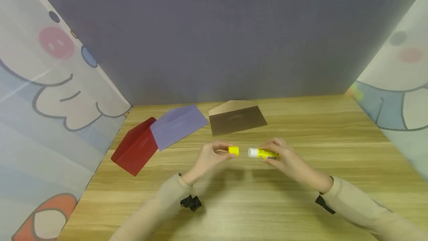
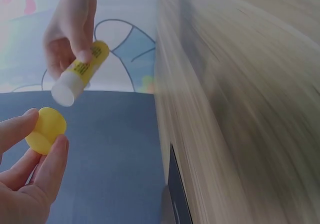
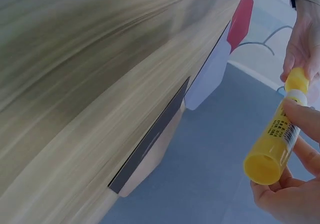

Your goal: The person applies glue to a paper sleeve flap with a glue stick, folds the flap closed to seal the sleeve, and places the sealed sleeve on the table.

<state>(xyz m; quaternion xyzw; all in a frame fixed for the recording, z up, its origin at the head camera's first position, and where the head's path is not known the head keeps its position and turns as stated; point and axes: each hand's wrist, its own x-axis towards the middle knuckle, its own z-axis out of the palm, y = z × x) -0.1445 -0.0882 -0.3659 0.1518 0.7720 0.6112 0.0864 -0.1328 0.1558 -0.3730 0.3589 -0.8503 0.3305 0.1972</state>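
Here, the hands hold cap left, glue stick right.

At the right of the right-wrist view, a yellow-and-white cylindrical plastic tube bears black print and a striped barcode, none of it readable

Free gap between yellow cap and glue stick, brown envelope beyond

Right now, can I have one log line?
left hand: holds yellow cap | right hand: holds yellow tube | cap: off | red envelope, purple envelope, brown envelope: on table
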